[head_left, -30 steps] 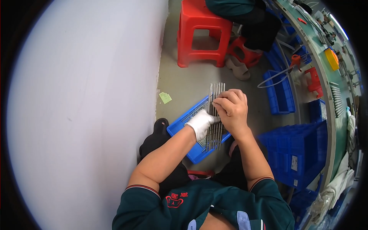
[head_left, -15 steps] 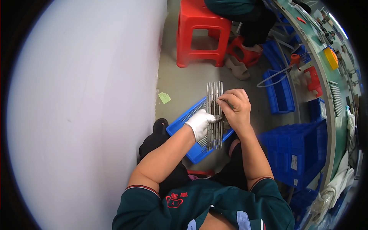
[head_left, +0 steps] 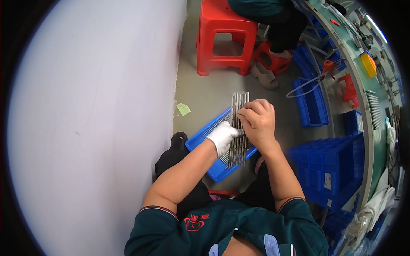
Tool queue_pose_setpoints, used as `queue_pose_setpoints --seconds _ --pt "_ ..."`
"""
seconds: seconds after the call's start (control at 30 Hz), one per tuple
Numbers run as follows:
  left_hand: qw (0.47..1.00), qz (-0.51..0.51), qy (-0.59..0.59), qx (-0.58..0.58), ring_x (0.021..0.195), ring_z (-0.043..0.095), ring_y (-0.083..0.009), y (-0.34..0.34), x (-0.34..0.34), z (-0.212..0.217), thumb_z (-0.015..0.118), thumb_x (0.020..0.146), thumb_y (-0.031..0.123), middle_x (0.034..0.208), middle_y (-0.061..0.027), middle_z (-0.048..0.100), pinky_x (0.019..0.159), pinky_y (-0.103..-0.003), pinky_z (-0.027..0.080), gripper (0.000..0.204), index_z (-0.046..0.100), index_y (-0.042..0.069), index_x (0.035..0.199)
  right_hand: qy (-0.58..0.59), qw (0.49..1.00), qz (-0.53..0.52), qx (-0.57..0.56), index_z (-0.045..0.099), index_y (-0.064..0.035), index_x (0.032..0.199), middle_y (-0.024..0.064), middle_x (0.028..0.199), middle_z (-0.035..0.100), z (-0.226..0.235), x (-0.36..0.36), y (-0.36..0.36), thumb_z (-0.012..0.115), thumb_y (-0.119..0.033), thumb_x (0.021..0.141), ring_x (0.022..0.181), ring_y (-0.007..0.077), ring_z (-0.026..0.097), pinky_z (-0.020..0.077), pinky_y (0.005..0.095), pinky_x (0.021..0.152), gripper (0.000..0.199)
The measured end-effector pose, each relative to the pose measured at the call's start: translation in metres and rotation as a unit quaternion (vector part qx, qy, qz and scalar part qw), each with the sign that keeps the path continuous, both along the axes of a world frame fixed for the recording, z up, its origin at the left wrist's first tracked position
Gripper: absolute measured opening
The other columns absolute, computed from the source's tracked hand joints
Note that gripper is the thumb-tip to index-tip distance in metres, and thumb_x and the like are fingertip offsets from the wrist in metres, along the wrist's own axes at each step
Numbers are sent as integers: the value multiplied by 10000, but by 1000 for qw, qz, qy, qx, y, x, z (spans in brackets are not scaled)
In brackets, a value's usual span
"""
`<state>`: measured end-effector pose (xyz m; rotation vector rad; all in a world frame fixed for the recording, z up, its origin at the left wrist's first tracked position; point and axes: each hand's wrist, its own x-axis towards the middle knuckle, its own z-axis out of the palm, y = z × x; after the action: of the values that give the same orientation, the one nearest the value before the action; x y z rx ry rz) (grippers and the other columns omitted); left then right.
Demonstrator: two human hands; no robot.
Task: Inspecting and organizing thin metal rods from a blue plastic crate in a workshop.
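My left hand (head_left: 223, 137), in a white glove with darkened fingertips, is closed around several thin metal rods (head_left: 237, 153). They stand side by side in a flat row, their ends reaching past the hand at top and bottom. Bare, my right hand (head_left: 259, 121) lies over the right side of the row, thumb and fingers pinched on the rods above the gloved thumb. Its fingertips partly hide what they grip. Beneath both hands a blue plastic bin (head_left: 222, 173) sits between my legs, with more metal rods in it.
A white wall (head_left: 98, 128) runs along my left. Ahead are a red stool (head_left: 226, 42) and a seated person's legs (head_left: 287, 30). To the right stand blue crates (head_left: 324, 166) beneath a green workbench (head_left: 378, 149). A green paper scrap (head_left: 183, 109) lies on the floor.
My right hand has shifted slightly left across the rods. The lower ends of the rods have swung a little left; the left hand stays in place.
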<state>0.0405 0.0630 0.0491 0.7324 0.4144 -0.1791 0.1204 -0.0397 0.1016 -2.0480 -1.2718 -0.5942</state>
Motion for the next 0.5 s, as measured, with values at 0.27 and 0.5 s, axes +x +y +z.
queue_pose_setpoints --seconds 0.27,0.5 --pt "999 17 2 -42 799 673 -248 4 1 -2 537 819 -41 895 -114 656 680 -384 565 224 600 -1 1031 89 995 1 42 660 -85 746 26 798 616 7 0 -5 715 -57 654 804 235 567 430 366 732 111" --pt "997 17 -9 -71 828 669 -250 9 0 -7 489 795 -83 928 -118 645 698 -391 570 305 579 -4 1076 154 987 17 43 672 -70 753 39 794 628 -7 2 -5 717 -66 665 793 248 573 446 364 727 99"
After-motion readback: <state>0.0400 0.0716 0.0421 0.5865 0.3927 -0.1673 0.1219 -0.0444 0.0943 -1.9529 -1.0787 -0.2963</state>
